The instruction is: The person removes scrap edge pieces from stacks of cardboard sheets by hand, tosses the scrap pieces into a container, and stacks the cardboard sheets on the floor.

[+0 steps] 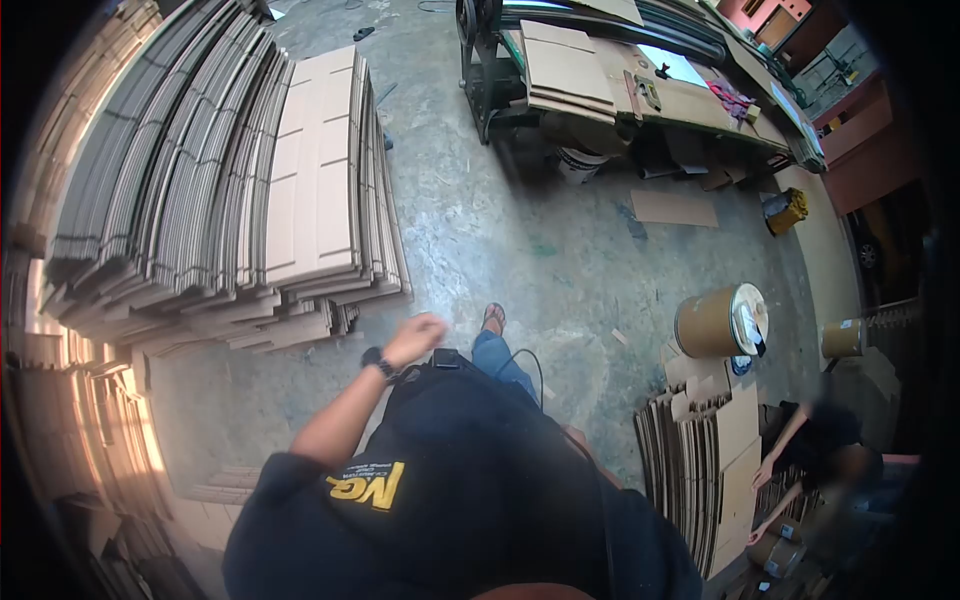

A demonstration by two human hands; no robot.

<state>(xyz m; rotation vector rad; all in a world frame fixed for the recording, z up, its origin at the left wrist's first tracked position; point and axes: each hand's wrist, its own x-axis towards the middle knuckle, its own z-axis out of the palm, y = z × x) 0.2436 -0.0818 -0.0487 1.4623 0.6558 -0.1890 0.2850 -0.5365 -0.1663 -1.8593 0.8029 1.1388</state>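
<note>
My left hand (417,338), with a dark watch (377,362) on its wrist, swings in front of my body over the concrete floor. Its fingers look loosely curled, and I see nothing in them. The nearest thing to it is a big stack of flat cardboard sheets (312,165), a short way off on the left and not touched. Of my right arm only a small patch of skin (577,437) shows beside my dark shirt; the fingers of that hand are hidden. One sandalled foot (494,318) is set forward on the floor.
A workbench with a machine (690,95) and cardboard on it stands ahead right. A brown drum (712,322) sits to the right. Beyond a smaller upright cardboard stack (690,470), a co-worker (815,440) bends with hands at its edge. More cardboard lines the left wall.
</note>
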